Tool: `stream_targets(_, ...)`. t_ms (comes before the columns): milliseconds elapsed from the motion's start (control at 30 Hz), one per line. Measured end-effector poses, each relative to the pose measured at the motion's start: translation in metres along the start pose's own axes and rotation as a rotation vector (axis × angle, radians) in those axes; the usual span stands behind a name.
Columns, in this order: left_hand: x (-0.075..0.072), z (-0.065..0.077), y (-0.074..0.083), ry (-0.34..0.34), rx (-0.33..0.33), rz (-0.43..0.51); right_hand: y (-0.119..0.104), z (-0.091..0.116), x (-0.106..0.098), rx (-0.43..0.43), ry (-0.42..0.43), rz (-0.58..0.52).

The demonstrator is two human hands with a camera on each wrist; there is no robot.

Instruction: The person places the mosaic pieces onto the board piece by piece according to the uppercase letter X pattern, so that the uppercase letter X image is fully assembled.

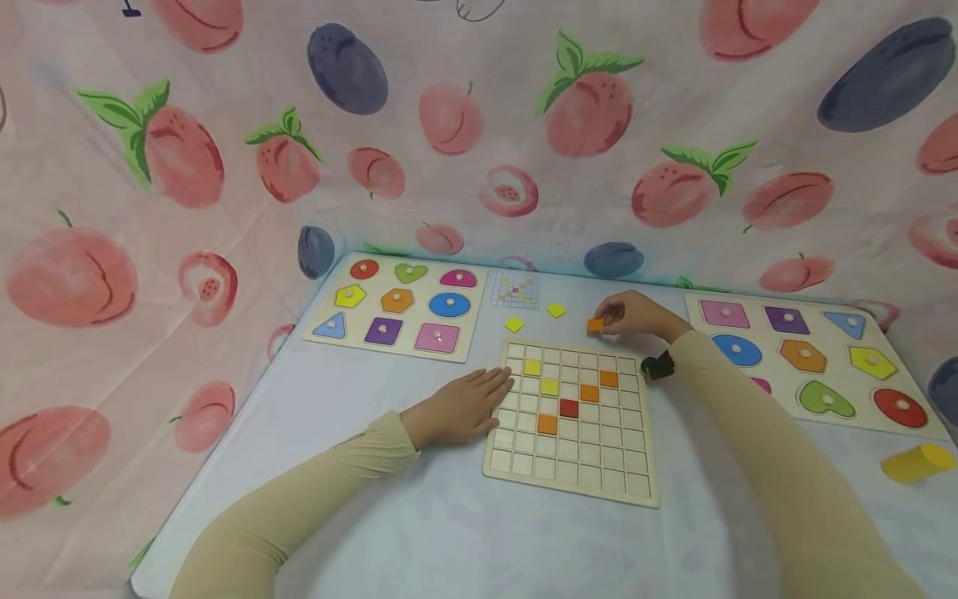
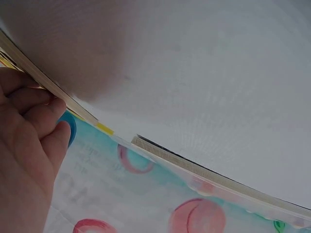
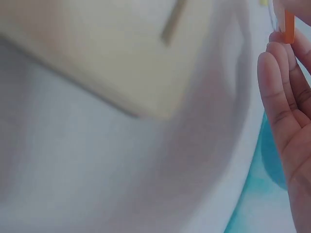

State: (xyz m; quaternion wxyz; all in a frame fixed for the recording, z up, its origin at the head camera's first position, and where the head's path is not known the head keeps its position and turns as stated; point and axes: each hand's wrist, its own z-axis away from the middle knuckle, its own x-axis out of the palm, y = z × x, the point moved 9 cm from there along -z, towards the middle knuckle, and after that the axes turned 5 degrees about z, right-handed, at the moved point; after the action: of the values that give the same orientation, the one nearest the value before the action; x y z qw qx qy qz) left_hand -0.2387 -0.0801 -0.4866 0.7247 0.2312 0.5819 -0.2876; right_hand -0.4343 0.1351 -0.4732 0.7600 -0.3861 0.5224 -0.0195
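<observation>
A wooden grid board [image 1: 611,459] lies on the table, with two yellow tiles [image 1: 532,367], a red tile [image 1: 569,408] and three orange tiles [image 1: 589,393] set in its cells. Beyond its far edge, my right hand [image 1: 636,314] pinches a square orange tile [image 1: 595,325] between thumb and fingertips. That tile [image 3: 289,26] also shows at the top right of the right wrist view. My left hand [image 1: 460,406] rests with extended fingers at the board's left edge. In the left wrist view, this hand [image 2: 29,131] touches the board's side.
Two loose yellow tiles [image 1: 514,324] and a small pattern card [image 1: 515,290] lie behind the board. Shape puzzle boards stand left [image 1: 407,333] and right [image 1: 771,333]. A yellow cylinder [image 1: 916,462] is at far right. Fruit-print cloth [image 1: 479,208] rises behind the table.
</observation>
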Motion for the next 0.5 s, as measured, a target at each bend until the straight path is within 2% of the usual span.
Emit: stream_targets(500, 0.001, -0.001, 0.0, 0.001, 0.002, 0.006, -0.047, 0.028, 0.0, -0.095, 0.014, -0.033)
